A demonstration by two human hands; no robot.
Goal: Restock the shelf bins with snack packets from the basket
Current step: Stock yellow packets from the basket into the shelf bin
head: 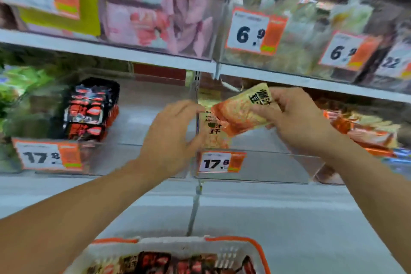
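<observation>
Both forearms are bare to the frame's edge, with no sleeve showing. The left hand (171, 131) and right hand (298, 118) wear nothing: fingers and wrists are plain.

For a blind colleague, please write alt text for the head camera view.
The right hand holds an orange snack packet before a clear shelf bin; the left hand touches a second packet. Below, a white basket holds dark packets.

Glossy plastic packet (239, 113), clear plastic bins (255, 167) — perforated plastic basket (224, 251)
</observation>
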